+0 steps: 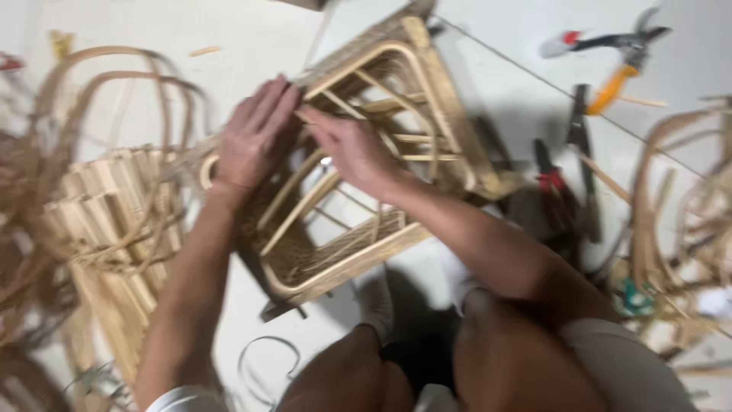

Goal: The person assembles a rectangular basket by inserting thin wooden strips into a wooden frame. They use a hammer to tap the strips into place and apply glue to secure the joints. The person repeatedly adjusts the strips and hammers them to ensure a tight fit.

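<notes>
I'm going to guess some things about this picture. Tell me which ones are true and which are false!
1. Both hands are on the woven rattan frame. True: the left hand and the right hand rest on its top part.
2. The frame is made of shiny metal. False: it is tan cane and woven strips.
3. Cutters with an orange handle lie on the floor. True, at the upper right.
4. The person is holding the red-handled tool. False: it lies on the floor, right of the frame.
5. Loose curved cane strips lie to the left. True.
</notes>
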